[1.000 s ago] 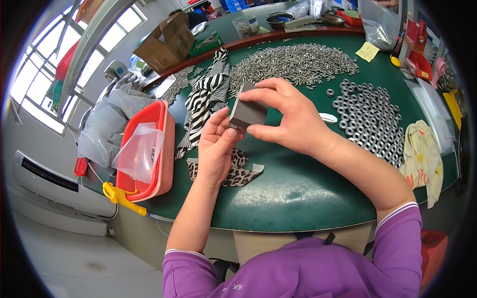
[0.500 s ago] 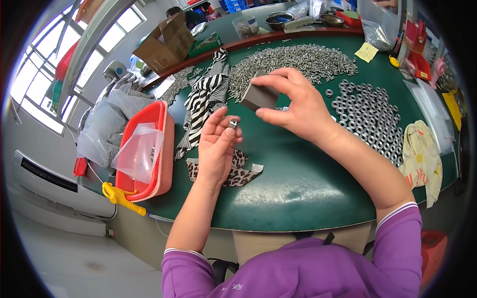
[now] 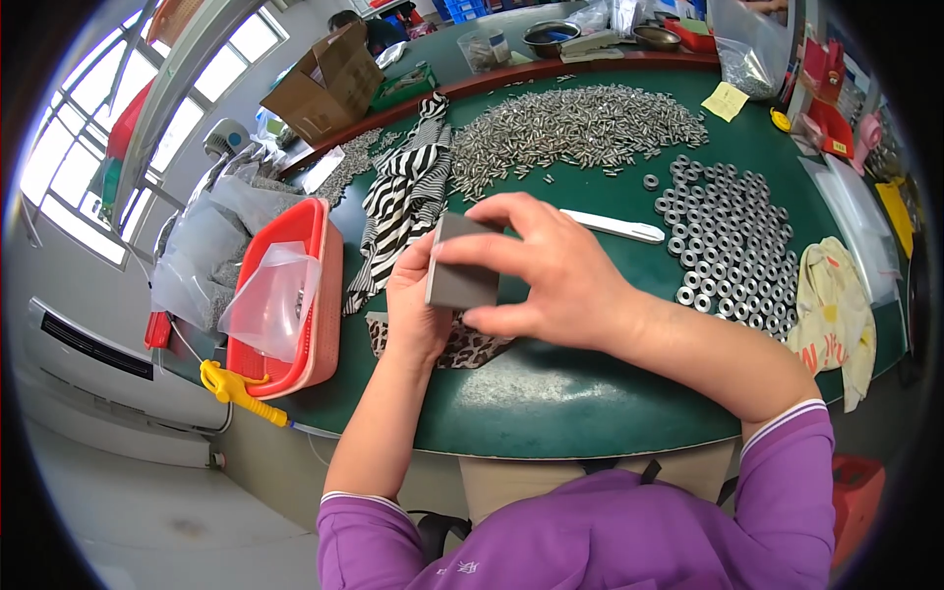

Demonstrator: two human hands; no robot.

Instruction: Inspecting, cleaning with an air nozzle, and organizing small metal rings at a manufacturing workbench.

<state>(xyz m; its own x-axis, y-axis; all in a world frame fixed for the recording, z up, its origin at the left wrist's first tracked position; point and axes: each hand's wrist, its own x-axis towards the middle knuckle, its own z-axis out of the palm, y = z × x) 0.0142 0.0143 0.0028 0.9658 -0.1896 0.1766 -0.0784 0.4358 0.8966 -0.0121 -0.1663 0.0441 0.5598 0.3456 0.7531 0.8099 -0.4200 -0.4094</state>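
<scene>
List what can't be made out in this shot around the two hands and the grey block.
- Head view: the left hand's palm, and whatever lies in it, is covered by the grey block and the right hand.
- The leopard-print cloth is mostly hidden under both hands.
- The contents of the clear bag in the red basket are too blurred to tell.
- The pile of small metal pins is too small to show single shapes.
</scene>
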